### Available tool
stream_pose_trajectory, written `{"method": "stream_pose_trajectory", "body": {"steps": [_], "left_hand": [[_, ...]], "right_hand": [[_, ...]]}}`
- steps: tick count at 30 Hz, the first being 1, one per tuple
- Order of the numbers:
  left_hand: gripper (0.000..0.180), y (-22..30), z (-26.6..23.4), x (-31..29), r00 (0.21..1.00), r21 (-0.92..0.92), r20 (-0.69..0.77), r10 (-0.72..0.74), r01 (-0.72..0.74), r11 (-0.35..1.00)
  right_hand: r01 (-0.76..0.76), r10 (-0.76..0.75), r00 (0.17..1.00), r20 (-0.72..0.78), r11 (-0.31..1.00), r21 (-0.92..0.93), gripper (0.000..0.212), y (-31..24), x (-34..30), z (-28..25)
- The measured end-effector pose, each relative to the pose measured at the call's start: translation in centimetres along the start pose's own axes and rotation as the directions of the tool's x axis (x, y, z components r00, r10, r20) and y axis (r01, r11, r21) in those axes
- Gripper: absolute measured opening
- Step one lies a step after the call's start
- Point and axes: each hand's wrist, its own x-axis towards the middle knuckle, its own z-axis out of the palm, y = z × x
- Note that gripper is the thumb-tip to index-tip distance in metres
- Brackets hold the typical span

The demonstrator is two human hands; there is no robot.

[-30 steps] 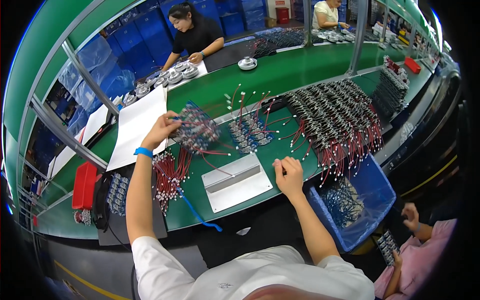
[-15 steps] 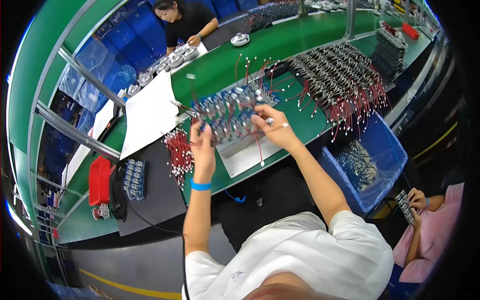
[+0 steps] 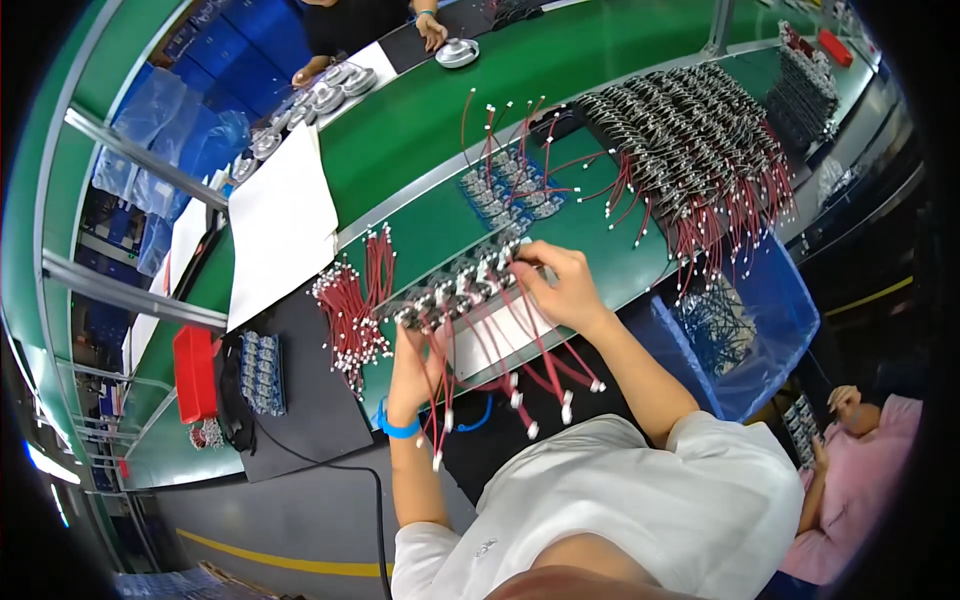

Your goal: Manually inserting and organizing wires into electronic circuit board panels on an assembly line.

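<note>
Both hands hold a long strip of circuit boards (image 3: pixel 465 284) over the front of the green bench, tilted up to the right. Red wires with white plugs hang from it toward me. My left hand (image 3: pixel 414 362), with a blue band on the wrist, is closed around the strip's left end. At the other end, my right hand (image 3: pixel 562 290) pinches it between thumb and fingers. Beneath lies a pale flat block (image 3: pixel 505 347), partly covered by the wires. Just beyond my right hand, a blue circuit board panel (image 3: pixel 515 190) with red wires rests on the bench.
Loose red wires (image 3: pixel 345 310) lie left of my left hand. Farther right sits a wide stack of wired boards (image 3: pixel 690 140), with a blue bin (image 3: pixel 740 350) below. A red tray (image 3: pixel 194 372) and board stack (image 3: pixel 262 372) stand left. Co-workers' hands (image 3: pixel 430 32) show across the bench.
The boards in my hands have turned over and come lower, so their red wires now hang toward me. Across the bench, a co-worker's hand has moved beside a round metal part.
</note>
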Motion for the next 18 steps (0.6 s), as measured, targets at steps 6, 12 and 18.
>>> {"method": "stream_pose_trajectory", "body": {"steps": [6,12,18], "left_hand": [[0.027,-1.7,1.5,0.5,0.944,-0.148,-0.231,-0.235,0.204,0.968],[0.039,-3.4,0.9,1.2,0.914,-0.584,-0.092,-0.394,0.271,0.765],[0.066,-5.1,1.2,4.1,0.945,-0.645,0.129,-0.300,0.310,0.698]], "right_hand": [[0.151,-0.144,0.988,0.061,0.980,-0.131,0.014,1.2,1.3,0.0],[-0.252,0.253,0.956,0.150,0.967,-0.026,0.012,0.4,3.1,0.4],[-0.409,0.408,0.899,0.157,0.912,-0.028,0.019,1.3,2.9,1.4]]}}
